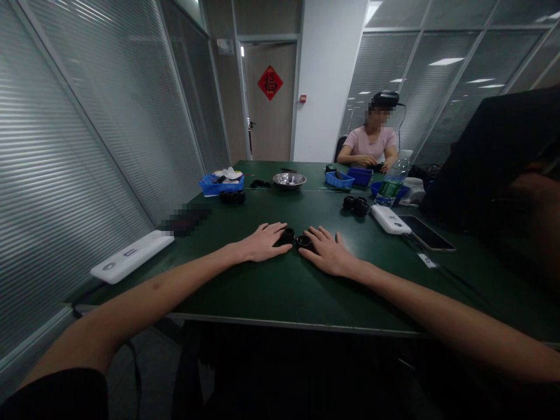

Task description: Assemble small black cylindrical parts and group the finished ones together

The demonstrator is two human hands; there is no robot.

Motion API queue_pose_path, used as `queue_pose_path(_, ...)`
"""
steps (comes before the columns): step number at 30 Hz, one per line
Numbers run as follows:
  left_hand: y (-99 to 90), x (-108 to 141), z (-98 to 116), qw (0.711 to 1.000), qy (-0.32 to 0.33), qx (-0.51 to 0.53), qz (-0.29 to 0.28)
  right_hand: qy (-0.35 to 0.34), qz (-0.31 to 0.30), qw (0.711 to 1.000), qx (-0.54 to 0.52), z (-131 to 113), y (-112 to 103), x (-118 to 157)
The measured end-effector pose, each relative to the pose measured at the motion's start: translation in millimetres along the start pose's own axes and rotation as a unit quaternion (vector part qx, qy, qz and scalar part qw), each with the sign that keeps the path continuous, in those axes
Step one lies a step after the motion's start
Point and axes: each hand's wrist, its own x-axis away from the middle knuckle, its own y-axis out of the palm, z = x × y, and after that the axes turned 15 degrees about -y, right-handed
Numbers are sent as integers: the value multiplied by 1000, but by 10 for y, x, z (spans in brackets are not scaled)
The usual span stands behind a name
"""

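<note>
Two small black round parts lie close together on the green table (271, 291). My left hand (266, 242) rests beside the left black part (288, 235), its fingers stretched behind it and its thumb in front. Around the right black part (303, 241) lies my right hand (328, 251), palm down, with fingers spread and thumb near the part's front. Both hands touch or nearly touch the parts without a visible grip. More black parts stand farther back at the left (233, 197) and at the right (356, 205).
Behind are a blue basket (222, 185), a metal bowl (289, 181) and blue trays (339, 179). On the right stand a bottle (394, 181), a white power bank (389, 220) and a phone (426, 233). Another white device (131, 256) lies left. A person (371, 143) sits across.
</note>
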Motion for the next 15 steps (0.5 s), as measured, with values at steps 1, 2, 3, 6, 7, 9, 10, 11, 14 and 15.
queue_pose_path(1, -1, -1, 1, 1000, 0, -1, -1, 0, 0, 1000, -1, -3, -1, 0)
queue_pose_path(2, 0, -2, 2, 1000, -1, -2, -1, 0, 1, 1000, -3, -7, -2, -1)
queue_pose_path(3, 2, -4, 0, 1000, 0, -4, -2, -1, 2, 1000, -4, -11, -1, -2)
queue_pose_path(6, 14, -12, -9, 1000, 1, -7, 2, -3, 23, 1000, -6, -20, 4, -6)
queue_pose_path(7, 17, -13, -11, 1000, 3, -6, 5, -5, 35, 999, -6, -22, 4, -9)
queue_pose_path(9, 16, -9, -8, 1000, 11, -3, 14, -8, 60, 998, -8, -23, 0, -12)
queue_pose_path(10, 11, -4, -3, 1000, 18, 0, 18, -10, 71, 997, -9, -24, -7, -13)
queue_pose_path(11, 5, 3, 4, 999, 26, 4, 20, -14, 82, 996, -11, -24, -16, -12)
queue_pose_path(14, -20, 24, 30, 998, 56, 13, 21, -39, 112, 993, -25, -34, -52, -2)
queue_pose_path(15, -25, 28, 36, 997, 68, 14, 19, -54, 123, 990, -36, -41, -62, 2)
